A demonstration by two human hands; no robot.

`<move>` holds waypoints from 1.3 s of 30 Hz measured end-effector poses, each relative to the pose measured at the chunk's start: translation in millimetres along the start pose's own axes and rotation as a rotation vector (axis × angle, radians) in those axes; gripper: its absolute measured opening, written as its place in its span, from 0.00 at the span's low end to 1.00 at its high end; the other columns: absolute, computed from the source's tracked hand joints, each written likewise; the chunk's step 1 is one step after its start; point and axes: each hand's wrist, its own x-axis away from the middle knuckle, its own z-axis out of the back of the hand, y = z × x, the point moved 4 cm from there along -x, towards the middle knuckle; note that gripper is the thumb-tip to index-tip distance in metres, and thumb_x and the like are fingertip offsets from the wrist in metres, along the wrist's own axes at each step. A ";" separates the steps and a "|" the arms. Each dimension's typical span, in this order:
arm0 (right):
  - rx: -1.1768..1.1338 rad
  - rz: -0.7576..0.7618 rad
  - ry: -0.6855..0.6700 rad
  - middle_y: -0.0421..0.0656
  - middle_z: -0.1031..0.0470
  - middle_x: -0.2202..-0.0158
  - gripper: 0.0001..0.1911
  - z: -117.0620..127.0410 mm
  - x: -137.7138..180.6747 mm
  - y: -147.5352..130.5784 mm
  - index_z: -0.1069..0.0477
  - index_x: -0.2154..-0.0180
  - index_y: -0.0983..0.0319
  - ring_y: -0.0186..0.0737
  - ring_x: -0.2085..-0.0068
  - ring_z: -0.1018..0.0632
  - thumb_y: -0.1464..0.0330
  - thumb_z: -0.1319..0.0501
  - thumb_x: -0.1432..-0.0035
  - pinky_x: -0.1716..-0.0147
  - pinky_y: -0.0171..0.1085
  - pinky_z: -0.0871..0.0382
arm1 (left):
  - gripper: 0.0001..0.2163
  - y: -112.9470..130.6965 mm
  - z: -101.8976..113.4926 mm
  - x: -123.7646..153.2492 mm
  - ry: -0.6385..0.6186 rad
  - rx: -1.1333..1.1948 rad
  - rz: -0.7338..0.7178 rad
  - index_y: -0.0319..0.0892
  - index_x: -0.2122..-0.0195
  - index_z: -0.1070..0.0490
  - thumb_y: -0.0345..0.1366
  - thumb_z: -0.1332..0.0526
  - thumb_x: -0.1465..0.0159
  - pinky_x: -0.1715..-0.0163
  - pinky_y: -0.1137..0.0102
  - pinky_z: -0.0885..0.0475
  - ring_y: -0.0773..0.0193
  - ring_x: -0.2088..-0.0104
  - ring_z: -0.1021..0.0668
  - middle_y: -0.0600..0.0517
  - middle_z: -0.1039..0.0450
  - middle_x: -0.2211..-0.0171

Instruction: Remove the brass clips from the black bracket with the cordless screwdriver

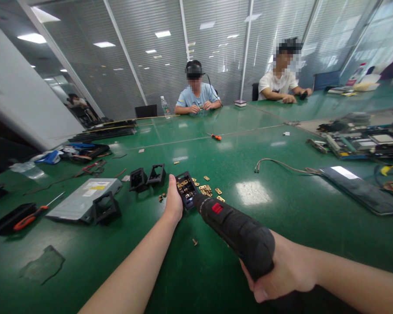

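Observation:
My left hand [174,200] grips a small black plastic housing [185,185] by its left side; brass-coloured metal pieces sit inside it. My right hand [281,266] is wrapped round the handle of a black power drill [236,231] with a red switch. The drill's nose points at the housing's lower right part, and its tip is hidden there, so I cannot tell whether it touches. Loose brass plates [207,190] lie just right of the housing. A few brass screws [161,197] are to its left, and one single screw [195,242] lies nearer me.
Black square frames [156,173] stand left of my hands, near a silver metal box [85,198] and an orange screwdriver [29,219]. Another screwdriver [216,137] lies farther back. Circuit boards [373,139] and a dark flat panel [363,187] are at right. Two people sit across the table [249,152].

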 end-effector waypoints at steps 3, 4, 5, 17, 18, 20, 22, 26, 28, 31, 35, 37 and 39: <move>-0.007 -0.033 0.015 0.36 0.26 0.75 0.20 1.2 0.5 3.4 0.27 0.70 0.64 0.35 0.74 0.28 0.69 0.22 0.64 0.75 0.33 0.37 | 0.30 -2.2 1.4 -2.4 -0.002 -0.012 0.001 0.39 0.60 0.23 0.62 0.49 0.32 0.57 0.61 0.19 0.54 0.63 0.15 0.44 0.18 0.69; -0.008 -0.035 0.017 0.35 0.27 0.75 0.21 1.4 0.3 3.7 0.28 0.68 0.64 0.35 0.74 0.28 0.68 0.22 0.64 0.76 0.33 0.38 | 0.30 -2.9 2.0 -3.3 -0.002 -0.018 -0.002 0.38 0.59 0.23 0.63 0.49 0.32 0.58 0.60 0.19 0.54 0.64 0.15 0.45 0.19 0.70; -0.006 -0.033 0.020 0.35 0.27 0.75 0.22 1.5 0.1 3.5 0.28 0.67 0.63 0.35 0.74 0.28 0.68 0.22 0.64 0.76 0.33 0.38 | 0.31 -3.3 2.6 -4.1 -0.002 -0.024 -0.007 0.38 0.59 0.23 0.63 0.49 0.33 0.59 0.61 0.19 0.54 0.66 0.15 0.45 0.19 0.70; -0.025 0.000 0.038 0.34 0.27 0.76 0.26 2.8 -3.0 9.2 0.28 0.65 0.63 0.33 0.77 0.29 0.69 0.21 0.67 0.79 0.31 0.39 | 0.29 0.5 1.8 -3.3 0.005 -0.014 -0.036 0.39 0.63 0.22 0.61 0.49 0.31 0.57 0.61 0.19 0.53 0.60 0.15 0.43 0.17 0.66; -0.021 -0.001 0.035 0.33 0.27 0.76 0.25 2.4 -3.3 9.5 0.28 0.65 0.63 0.32 0.77 0.29 0.69 0.21 0.67 0.79 0.31 0.40 | 0.29 0.1 2.2 -3.5 0.003 -0.011 -0.034 0.39 0.64 0.22 0.61 0.48 0.31 0.58 0.61 0.19 0.52 0.60 0.15 0.43 0.17 0.67; -0.015 -0.014 0.026 0.33 0.28 0.77 0.24 1.5 -3.6 10.4 0.28 0.66 0.63 0.32 0.77 0.30 0.69 0.21 0.66 0.80 0.30 0.41 | 0.29 -0.5 2.9 -3.8 0.000 -0.007 -0.031 0.39 0.64 0.22 0.61 0.48 0.32 0.58 0.61 0.19 0.52 0.61 0.15 0.43 0.18 0.68; -0.020 -0.039 0.024 0.33 0.28 0.76 0.25 1.1 -3.5 11.7 0.28 0.65 0.63 0.32 0.77 0.30 0.69 0.21 0.67 0.80 0.31 0.40 | 0.29 -0.9 3.2 -3.7 -0.004 -0.005 -0.032 0.38 0.63 0.22 0.61 0.47 0.32 0.58 0.61 0.18 0.53 0.61 0.15 0.43 0.18 0.68; -0.024 -0.038 0.044 0.34 0.26 0.74 0.29 1.9 -2.6 10.5 0.29 0.62 0.63 0.33 0.77 0.29 0.70 0.21 0.68 0.80 0.31 0.39 | 0.29 -0.7 2.5 -3.0 -0.011 -0.002 -0.036 0.38 0.62 0.22 0.62 0.46 0.33 0.59 0.61 0.18 0.53 0.62 0.15 0.44 0.18 0.69; -0.010 -0.021 0.045 0.33 0.26 0.76 0.28 2.1 -2.5 7.9 0.29 0.62 0.62 0.33 0.78 0.29 0.71 0.21 0.67 0.79 0.31 0.39 | 0.29 -0.8 2.3 -3.1 -0.009 -0.005 -0.034 0.39 0.62 0.22 0.62 0.47 0.32 0.59 0.61 0.19 0.53 0.62 0.15 0.44 0.18 0.68; 0.003 -0.011 0.037 0.33 0.27 0.77 0.26 1.9 -2.7 4.5 0.29 0.64 0.62 0.34 0.77 0.29 0.69 0.21 0.66 0.77 0.33 0.38 | 0.29 -1.3 2.9 -4.2 -0.001 -0.022 -0.033 0.39 0.61 0.22 0.62 0.48 0.32 0.59 0.62 0.19 0.54 0.63 0.15 0.44 0.18 0.67; 0.009 -0.033 0.027 0.36 0.27 0.76 0.22 2.0 -2.6 4.0 0.29 0.70 0.63 0.35 0.75 0.29 0.64 0.21 0.65 0.73 0.35 0.36 | 0.29 -3.4 4.9 -6.5 0.004 -0.011 -0.017 0.38 0.58 0.23 0.61 0.48 0.32 0.60 0.61 0.19 0.55 0.65 0.15 0.44 0.17 0.66; 0.014 -0.051 0.025 0.37 0.26 0.76 0.22 2.0 -2.2 4.7 0.29 0.71 0.63 0.35 0.75 0.29 0.63 0.21 0.65 0.72 0.36 0.35 | 0.29 -4.2 6.0 -7.4 0.008 -0.006 -0.017 0.38 0.57 0.23 0.62 0.47 0.32 0.60 0.61 0.19 0.55 0.66 0.15 0.44 0.17 0.66; 0.017 -0.060 0.029 0.37 0.26 0.76 0.23 1.8 -1.7 5.0 0.29 0.71 0.63 0.36 0.74 0.29 0.62 0.21 0.66 0.72 0.36 0.34 | 0.29 -4.7 6.7 -7.9 0.013 -0.005 -0.020 0.38 0.56 0.24 0.62 0.46 0.33 0.60 0.62 0.19 0.55 0.66 0.15 0.44 0.17 0.65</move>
